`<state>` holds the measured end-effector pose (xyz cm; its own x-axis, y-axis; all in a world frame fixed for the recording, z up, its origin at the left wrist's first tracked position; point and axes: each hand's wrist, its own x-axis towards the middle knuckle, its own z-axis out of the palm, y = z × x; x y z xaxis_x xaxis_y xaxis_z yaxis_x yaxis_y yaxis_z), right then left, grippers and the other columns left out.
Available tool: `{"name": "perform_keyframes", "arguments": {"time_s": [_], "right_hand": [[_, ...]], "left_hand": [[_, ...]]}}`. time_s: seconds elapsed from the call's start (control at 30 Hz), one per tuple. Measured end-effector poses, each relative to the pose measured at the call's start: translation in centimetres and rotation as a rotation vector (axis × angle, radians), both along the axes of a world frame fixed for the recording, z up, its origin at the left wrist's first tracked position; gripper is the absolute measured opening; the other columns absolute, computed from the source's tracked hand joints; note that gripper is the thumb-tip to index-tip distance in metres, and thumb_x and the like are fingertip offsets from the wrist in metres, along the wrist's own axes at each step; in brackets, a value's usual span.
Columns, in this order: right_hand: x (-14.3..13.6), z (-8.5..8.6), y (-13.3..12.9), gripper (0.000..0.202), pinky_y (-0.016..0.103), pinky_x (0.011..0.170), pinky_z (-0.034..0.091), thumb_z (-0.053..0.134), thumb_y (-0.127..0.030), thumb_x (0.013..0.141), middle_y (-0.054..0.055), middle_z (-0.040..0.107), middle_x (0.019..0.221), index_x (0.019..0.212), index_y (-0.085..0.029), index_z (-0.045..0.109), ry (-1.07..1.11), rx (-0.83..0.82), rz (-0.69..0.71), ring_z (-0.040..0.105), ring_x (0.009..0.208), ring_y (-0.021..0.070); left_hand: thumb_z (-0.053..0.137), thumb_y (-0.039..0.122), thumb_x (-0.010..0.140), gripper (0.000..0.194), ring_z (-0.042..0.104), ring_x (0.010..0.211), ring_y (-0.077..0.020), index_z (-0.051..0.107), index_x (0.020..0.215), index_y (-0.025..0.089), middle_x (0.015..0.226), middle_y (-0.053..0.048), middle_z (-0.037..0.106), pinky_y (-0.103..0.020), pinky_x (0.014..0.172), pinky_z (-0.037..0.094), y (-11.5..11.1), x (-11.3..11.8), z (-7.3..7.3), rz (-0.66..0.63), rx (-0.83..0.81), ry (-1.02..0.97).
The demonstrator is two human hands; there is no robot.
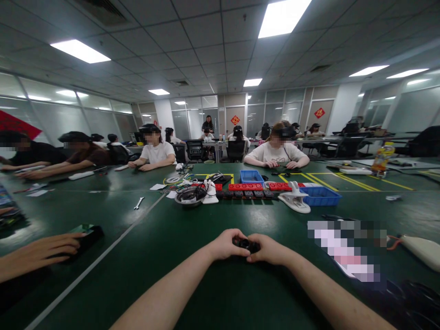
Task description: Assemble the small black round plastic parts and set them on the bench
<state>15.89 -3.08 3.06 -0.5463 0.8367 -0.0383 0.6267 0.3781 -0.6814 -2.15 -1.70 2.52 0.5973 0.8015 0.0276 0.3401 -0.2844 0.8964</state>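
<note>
Both of my hands meet over the green table [165,275], close in front of me. Between them is a small black round-centred part [244,244], mostly covered by fingers, so its exact kind does not show. My left hand [225,244] grips its left side with the thumb across the front. From the right, my right hand [266,249] closes on the other side, thumb and fingers pressed to it. The two thumbs almost touch at the front of the part.
Ahead lie a red-and-black power strip [245,188], a metal bowl [190,196], a white clip stand [295,198] and blue trays [321,196]. A wrench [139,203] lies left. A neighbour's hand [44,252] rests at far left. A bottle [383,160] stands right.
</note>
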Motion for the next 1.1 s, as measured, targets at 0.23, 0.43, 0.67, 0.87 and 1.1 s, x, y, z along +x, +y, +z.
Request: {"name": "perform_keyframes", "arguments": {"time_s": [0.23, 0.43, 0.67, 0.87, 1.1], "right_hand": [[0.0, -0.3, 0.1, 0.034, 0.021, 0.058, 0.035, 0.065, -0.027, 0.057, -0.001, 0.057, 0.078, 0.089, -0.018, 0.059, 0.013, -0.026, -0.020, 0.050, 0.069, 0.0138], [-0.1, -0.4, 0.1, 0.032, 0.021, 0.060, 0.035, 0.065, -0.028, 0.057, -0.002, 0.058, 0.078, 0.087, -0.018, 0.060, 0.039, -0.014, -0.023, 0.050, 0.069, 0.0135], [0.0, -0.7, 0.3, 0.029, 0.019, 0.055, 0.034, 0.065, -0.028, 0.057, -0.003, 0.056, 0.073, 0.084, -0.018, 0.059, 0.046, -0.027, -0.020, 0.049, 0.066, 0.0124], [-0.4, -1.2, 0.4, 0.029, 0.019, 0.050, 0.030, 0.067, -0.033, 0.054, -0.003, 0.054, 0.067, 0.077, -0.017, 0.056, -0.038, 0.040, -0.121, 0.047, 0.061, 0.0111], [-1.6, -2.0, 0.2, 0.035, 0.020, 0.046, 0.025, 0.063, -0.046, 0.054, -0.002, 0.054, 0.067, 0.072, -0.019, 0.049, -0.185, 0.234, -0.324, 0.048, 0.058, 0.0120]], "left_hand": [[0.069, 0.030, 0.052, 0.040, 0.051, 0.071, -0.0125, 0.054, 0.085, 0.013, 0.079, -0.002, 0.056, -0.024, 0.064, 0.039, 0.1, 0.2, -0.3, 0.002, -0.004, -0.018], [0.069, 0.033, 0.052, 0.041, 0.051, 0.070, -0.0131, 0.054, 0.085, 0.013, 0.078, -0.002, 0.056, -0.024, 0.062, 0.038, 0.3, 0.2, -1.0, 0.017, 0.030, -0.012], [0.069, 0.035, 0.052, 0.042, 0.049, 0.068, -0.0122, 0.055, 0.085, 0.013, 0.078, -0.002, 0.056, -0.023, 0.061, 0.038, 0.1, 0.2, -0.7, 0.047, 0.071, 0.022], [0.069, 0.036, 0.051, 0.042, 0.049, 0.068, -0.0124, 0.055, 0.083, 0.013, 0.077, -0.002, 0.055, -0.023, 0.061, 0.037, 0.1, 0.4, -1.0, 0.116, 0.107, 0.044], [0.066, 0.039, 0.053, 0.037, 0.048, 0.068, -0.0130, 0.056, 0.079, 0.015, 0.077, -0.001, 0.053, -0.023, 0.060, 0.037, -0.5, 1.1, -1.0, 0.285, 0.206, 0.090]]}}
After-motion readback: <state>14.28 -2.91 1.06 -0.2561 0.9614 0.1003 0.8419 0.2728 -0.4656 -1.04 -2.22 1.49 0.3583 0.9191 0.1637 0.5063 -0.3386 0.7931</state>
